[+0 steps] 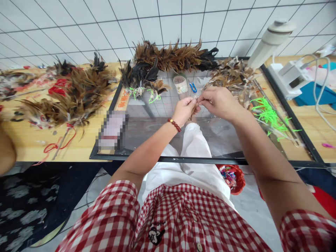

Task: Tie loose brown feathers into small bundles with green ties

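My left hand [184, 110] and my right hand [219, 102] meet over a glass panel [147, 133] on the table, fingers pinched together on a small bundle of brown feathers [194, 109] held between them. A red bead bracelet [174, 125] circles my left wrist. Just beyond my hands stand a small paper cup [180, 85] and a blue clip [193, 87]. Loose brown feathers [232, 75] lie heaped to the right of my hands, with neon green ties [267, 113] beside them.
Long feather bundles [170, 57] lie across the back, more feather bundles [70, 94] at the left with red string [59, 145]. A white lamp [270, 40] and white device [291, 78] stand at the right. A red bin [233, 178] sits under the table. Another person's arm [6, 150] is at the far left.
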Tool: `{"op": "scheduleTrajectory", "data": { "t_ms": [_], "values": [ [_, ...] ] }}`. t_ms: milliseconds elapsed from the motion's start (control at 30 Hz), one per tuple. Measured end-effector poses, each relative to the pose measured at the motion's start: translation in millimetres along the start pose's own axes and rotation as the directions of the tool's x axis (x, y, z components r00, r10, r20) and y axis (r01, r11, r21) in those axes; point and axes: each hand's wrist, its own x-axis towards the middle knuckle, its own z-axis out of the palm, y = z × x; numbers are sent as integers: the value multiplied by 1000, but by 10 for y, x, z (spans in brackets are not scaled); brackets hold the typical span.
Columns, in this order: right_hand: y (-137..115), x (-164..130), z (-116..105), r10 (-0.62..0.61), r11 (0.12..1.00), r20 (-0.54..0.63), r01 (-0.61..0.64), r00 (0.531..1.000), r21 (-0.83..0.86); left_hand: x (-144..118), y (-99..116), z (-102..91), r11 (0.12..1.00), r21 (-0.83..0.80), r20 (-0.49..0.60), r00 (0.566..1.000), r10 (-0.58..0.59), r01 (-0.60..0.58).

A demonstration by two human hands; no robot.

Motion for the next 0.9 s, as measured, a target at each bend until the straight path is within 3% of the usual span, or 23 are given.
{"op": "scheduleTrajectory", "data": {
  "t_ms": [267, 367, 533, 667, 800, 900],
  "values": [
    [133, -88, 269, 175, 959, -256, -107, 951, 261, -25, 21, 14, 999, -22, 0, 999, -48, 48],
    [205, -133, 319, 155, 958, -302, -69, 940, 278, -17, 16, 9, 996, -71, -21, 998, -59, 57],
    [250, -177, 425, 36, 984, -278, 15, 960, 179, -19, -15, 18, 988, -143, 16, 998, -54, 56],
    [215, -166, 446, 22, 986, -273, 25, 962, 167, -16, -29, 20, 984, -171, 21, 999, -43, 46],
    [163, -145, 419, 84, 957, -286, 3, 955, 290, -11, -10, 28, 993, -112, -9, 999, -32, 31],
    [112, -126, 424, 243, 877, -286, -85, 927, 472, -9, -3, 35, 999, -36, -68, 997, 21, -24]
  ]
}}
